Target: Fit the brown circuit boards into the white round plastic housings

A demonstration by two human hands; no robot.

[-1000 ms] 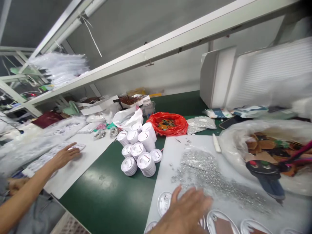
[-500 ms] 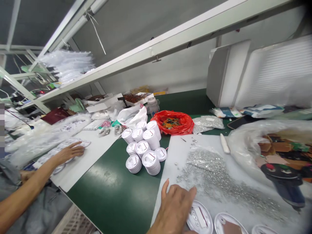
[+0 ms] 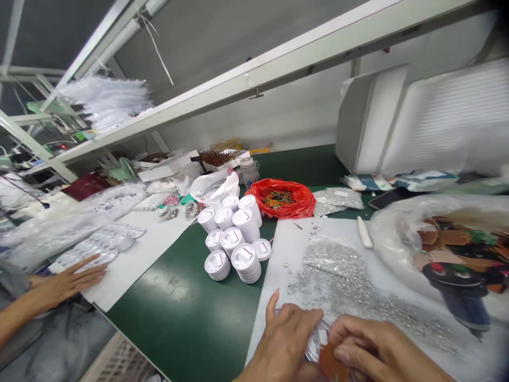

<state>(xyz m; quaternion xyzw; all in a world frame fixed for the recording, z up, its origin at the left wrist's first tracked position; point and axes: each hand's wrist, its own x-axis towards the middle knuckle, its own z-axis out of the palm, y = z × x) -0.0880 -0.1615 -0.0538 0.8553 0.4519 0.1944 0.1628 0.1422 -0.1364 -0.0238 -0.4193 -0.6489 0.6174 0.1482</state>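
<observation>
My left hand (image 3: pixel 284 342) curls over a round white plastic cap (image 3: pixel 316 344) on the white sheet (image 3: pixel 286 249) at the bottom of the view. My right hand (image 3: pixel 377 353) is closed beside it, pinching a small brown piece (image 3: pixel 330 363) against the cap. A heap of tiny silvery parts (image 3: pixel 350 289) lies just beyond both hands. Stacks of white round caps (image 3: pixel 234 236) stand on the green tabletop (image 3: pixel 178 313) to the left.
A co-worker's hand (image 3: pixel 67 281) rests flat on another white sheet with rows of caps (image 3: pixel 103 246) at the left. A red bag of parts (image 3: pixel 284 199), a clear bag with brown and dark items (image 3: pixel 453 249) and a white box (image 3: pixel 417 122) stand behind.
My right hand has come into view and closed on a brown piece at the cap under my left hand. The co-worker's hand has drawn back toward the sheet's near edge.
</observation>
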